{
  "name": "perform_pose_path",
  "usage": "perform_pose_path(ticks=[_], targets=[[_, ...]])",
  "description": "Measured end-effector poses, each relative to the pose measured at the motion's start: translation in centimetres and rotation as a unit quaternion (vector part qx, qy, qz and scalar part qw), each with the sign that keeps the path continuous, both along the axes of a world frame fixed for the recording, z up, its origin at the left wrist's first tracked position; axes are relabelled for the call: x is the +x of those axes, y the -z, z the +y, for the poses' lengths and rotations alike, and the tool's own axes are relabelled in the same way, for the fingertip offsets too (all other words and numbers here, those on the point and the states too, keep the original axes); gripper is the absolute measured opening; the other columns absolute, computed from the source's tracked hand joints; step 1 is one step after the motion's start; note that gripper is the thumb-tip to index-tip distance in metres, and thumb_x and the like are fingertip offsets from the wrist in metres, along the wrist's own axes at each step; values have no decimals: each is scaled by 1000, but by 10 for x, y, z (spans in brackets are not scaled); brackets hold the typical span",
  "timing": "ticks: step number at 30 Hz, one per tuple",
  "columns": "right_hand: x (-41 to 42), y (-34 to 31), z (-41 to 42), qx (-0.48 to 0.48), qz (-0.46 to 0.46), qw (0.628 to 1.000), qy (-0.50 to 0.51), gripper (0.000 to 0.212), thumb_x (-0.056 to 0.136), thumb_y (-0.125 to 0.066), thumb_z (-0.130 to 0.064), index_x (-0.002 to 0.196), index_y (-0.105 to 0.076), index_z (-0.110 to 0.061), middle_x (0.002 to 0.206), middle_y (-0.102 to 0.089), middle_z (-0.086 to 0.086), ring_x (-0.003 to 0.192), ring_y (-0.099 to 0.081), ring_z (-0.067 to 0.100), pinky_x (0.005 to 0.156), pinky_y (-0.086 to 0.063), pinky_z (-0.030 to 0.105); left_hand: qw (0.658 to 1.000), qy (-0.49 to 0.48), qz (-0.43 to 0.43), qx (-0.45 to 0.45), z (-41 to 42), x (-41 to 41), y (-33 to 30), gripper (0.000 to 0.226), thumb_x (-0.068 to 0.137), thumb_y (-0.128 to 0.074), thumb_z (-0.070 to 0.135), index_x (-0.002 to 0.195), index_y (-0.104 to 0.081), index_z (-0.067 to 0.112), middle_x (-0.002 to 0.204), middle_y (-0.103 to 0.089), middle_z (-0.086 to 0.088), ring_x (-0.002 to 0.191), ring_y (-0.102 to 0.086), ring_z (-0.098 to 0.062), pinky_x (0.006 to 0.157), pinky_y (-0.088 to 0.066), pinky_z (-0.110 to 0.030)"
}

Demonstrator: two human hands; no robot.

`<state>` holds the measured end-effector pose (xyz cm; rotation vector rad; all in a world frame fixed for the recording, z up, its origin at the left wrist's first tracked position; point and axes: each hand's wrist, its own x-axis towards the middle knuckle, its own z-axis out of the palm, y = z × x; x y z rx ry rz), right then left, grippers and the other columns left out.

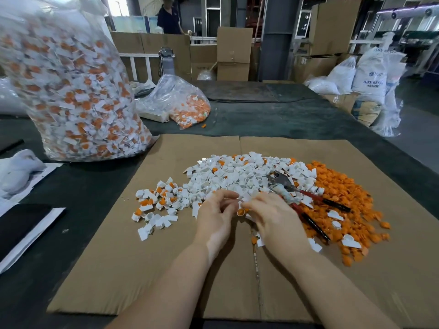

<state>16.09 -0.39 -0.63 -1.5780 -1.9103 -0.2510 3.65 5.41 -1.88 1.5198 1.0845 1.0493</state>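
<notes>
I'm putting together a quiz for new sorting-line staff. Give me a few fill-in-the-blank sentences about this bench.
1. The loose parts lie on a flat sheet of ____.
2. The pile right of the white parts is ____ in colour.
3. The big clear bag of parts stands at the sheet's far ____ corner.
4. The left hand and right hand pinch one small part, coloured ____.
Missing words: cardboard; orange; left; white.

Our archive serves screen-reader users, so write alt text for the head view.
The left hand and right hand pinch a plastic piece between them over a cardboard sheet. Ahead lies a heap of white pieces, with orange caps to its right and red-handled pliers on top; a clear bag of such parts stands far left.
</notes>
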Motion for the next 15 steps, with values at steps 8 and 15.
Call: perform_pose_path(ticks=[8, 15], targets=[[-5, 13, 2, 5, 110, 993, 31, 7, 78, -70, -1, 80, -68, -7, 77, -64, 3, 79, -59, 22, 69, -50, 32, 996, 70, 38, 26, -6, 1, 1, 40, 77, -68, -2, 89, -58, 35, 86, -64, 7, 75, -56, -4, 72, -47, -13], [-1, 16, -3, 46, 117, 990, 67, 16, 76, -70, 6, 89, -71, -4, 84, -69, 5, 84, -64, 22, 80, -41, 15, 994, 48, 73, 60, -3, 1, 5, 32, 80, -73, 9, 95, -59, 32, 87, -62, 11, 78, -55, -3, 71, -42, -8]])
